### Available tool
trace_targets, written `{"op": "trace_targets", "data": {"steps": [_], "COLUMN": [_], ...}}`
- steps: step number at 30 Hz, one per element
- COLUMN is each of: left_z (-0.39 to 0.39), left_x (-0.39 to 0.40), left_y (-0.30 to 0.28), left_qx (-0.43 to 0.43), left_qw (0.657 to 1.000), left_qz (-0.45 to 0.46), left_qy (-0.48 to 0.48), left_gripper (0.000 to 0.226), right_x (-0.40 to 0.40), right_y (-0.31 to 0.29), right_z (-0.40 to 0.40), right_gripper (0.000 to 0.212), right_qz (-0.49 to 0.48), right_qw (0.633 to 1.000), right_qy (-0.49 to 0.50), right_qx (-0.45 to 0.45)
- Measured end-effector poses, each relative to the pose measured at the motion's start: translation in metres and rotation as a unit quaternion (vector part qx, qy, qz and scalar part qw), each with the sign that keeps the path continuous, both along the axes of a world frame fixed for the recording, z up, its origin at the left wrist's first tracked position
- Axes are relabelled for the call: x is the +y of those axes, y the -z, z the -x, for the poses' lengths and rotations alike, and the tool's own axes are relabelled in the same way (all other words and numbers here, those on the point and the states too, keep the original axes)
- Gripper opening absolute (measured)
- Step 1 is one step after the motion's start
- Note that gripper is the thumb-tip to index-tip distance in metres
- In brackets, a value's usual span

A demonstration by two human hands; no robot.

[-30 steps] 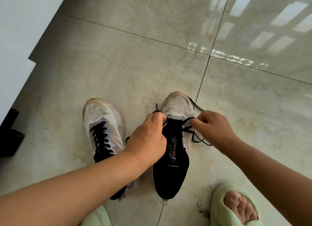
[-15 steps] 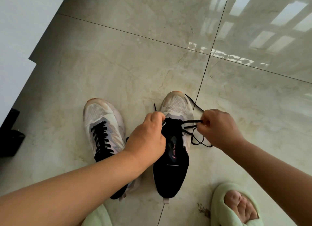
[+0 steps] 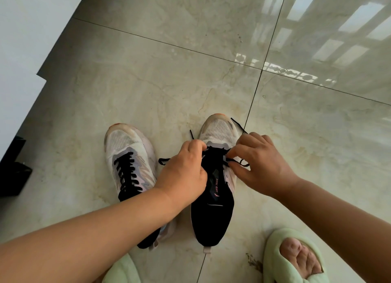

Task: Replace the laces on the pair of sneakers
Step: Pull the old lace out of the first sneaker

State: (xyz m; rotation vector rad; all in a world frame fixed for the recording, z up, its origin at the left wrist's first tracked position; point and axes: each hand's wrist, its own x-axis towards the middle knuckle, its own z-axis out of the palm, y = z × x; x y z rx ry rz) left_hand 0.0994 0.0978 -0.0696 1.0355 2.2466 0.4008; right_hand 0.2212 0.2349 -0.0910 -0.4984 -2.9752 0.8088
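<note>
At the far left edge we see a white wall [image 3: 19, 49]. The laced sneaker [image 3: 129, 162] sits on the floor [image 3: 169, 81]. Our left hand [image 3: 184, 172] pinches the black lace [image 3: 213, 150] on the second sneaker [image 3: 215, 198] just beside it. Our right hand [image 3: 262, 166] pinches the lace's other side. Lots of bare floor lies ahead.

- Both forearms are bare, no sleeves showing.
- left hand [image 3: 183, 172] and right hand [image 3: 261, 166]: no rings or watch visible.
- Pale green open-toed slippers [image 3: 294, 259] (right foot's toes [image 3: 296, 255] showing).
</note>
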Motion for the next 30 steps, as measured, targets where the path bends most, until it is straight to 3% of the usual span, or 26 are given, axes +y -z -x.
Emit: {"op": "trace_targets", "data": {"steps": [5,9,12,15,18,23,26,30], "left_z": [0.001,0.001,0.002,0.002,0.001,0.002,0.002,0.002], "left_x": [0.000,-0.001,-0.002,-0.002,-0.002,-0.002,-0.002,-0.002], "left_y": [0.001,0.001,0.002,0.004,0.004,0.004,0.003,0.004], "left_qx": [-0.004,0.003,0.005,0.001,-0.003,-0.004,-0.008,-0.007], "left_qw": [1.000,1.000,1.000,1.000,1.000,1.000,1.000,1.000], "left_qz": [-0.002,-0.001,0.000,-0.006,-0.008,-0.007,-0.007,-0.008], "left_qy": [0.004,-0.003,-0.009,-0.021,-0.022,-0.016,-0.014,-0.014], "left_gripper": [0.041,0.042,0.043,0.042,0.042,0.041,0.041,0.042], "right_x": [0.002,0.004,0.020,0.029,0.024,-0.001,-0.008,-0.001], "right_y": [0.000,0.005,0.012,0.018,0.016,-0.002,-0.006,-0.004], "right_z": [0.004,0.000,-0.018,-0.033,-0.034,-0.005,0.006,0.009], "right_gripper": [0.003,0.013,0.018,0.006,0.009,0.005,0.008,0.012], "right_qz": [-0.017,-0.097,-0.151,-0.167,-0.112,-0.021,-0.020,-0.042], "right_qw": [1.000,0.993,0.975,0.954,0.976,0.998,0.999,0.997], "right_qy": [0.009,0.015,0.049,0.095,0.119,0.057,0.026,0.000], "right_qx": [-0.016,-0.068,-0.156,-0.231,-0.145,0.009,0.009,-0.063]}}
